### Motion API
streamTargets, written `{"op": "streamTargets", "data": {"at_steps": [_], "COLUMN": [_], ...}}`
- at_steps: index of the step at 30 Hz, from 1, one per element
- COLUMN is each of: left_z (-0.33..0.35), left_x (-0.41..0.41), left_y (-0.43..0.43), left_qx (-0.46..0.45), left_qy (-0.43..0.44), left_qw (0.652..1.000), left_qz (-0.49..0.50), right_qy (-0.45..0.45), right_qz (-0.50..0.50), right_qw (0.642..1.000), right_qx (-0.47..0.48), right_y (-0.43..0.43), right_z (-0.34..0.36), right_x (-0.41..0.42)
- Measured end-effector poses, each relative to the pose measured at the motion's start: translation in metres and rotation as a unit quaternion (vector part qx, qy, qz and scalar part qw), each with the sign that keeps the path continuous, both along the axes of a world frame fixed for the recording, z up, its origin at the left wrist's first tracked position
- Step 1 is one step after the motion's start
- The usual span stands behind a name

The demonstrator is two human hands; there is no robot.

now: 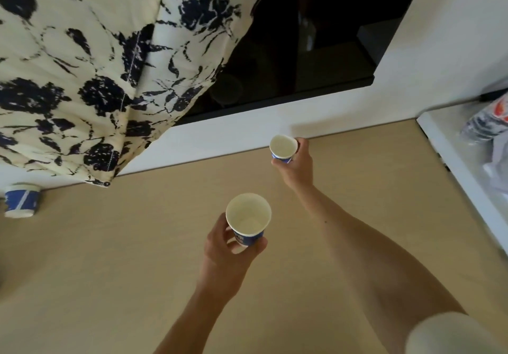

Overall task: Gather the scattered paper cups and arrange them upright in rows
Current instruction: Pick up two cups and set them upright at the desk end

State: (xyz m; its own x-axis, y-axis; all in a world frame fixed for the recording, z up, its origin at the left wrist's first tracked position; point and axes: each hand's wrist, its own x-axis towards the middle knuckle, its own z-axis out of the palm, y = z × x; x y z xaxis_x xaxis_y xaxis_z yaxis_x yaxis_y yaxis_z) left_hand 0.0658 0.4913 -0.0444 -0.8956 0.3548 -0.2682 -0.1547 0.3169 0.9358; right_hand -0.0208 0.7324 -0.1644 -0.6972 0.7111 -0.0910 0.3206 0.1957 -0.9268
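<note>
Over the tan surface [110, 271], both bare arms stretch forward. The right hand [297, 168] is farther out, gripping the far cup [283, 146] mouth-up. The left hand [226, 246] is nearer, fingers curled round the near cup [248, 216]. Three cups are counted, and the third cup [22, 201] sits far left.

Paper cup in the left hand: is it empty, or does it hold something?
Empty. The paper cup in the left hand faces mouth up, and its bare white bottom shows.
</note>
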Motion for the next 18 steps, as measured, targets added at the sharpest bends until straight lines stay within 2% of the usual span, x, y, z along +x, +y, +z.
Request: {"op": "streamTargets", "data": {"at_steps": [18], "left_z": [0.004], "left_x": [0.011], "left_y": [-0.007], "left_qx": [-0.03], "left_qy": [0.011], "left_qw": [0.999], "left_qz": [0.0], "right_qy": [-0.02], "right_qz": [0.018], "right_qw": [1.0], "right_qx": [0.015], "right_y": [0.017], "right_z": [-0.014], "right_x": [-0.022]}}
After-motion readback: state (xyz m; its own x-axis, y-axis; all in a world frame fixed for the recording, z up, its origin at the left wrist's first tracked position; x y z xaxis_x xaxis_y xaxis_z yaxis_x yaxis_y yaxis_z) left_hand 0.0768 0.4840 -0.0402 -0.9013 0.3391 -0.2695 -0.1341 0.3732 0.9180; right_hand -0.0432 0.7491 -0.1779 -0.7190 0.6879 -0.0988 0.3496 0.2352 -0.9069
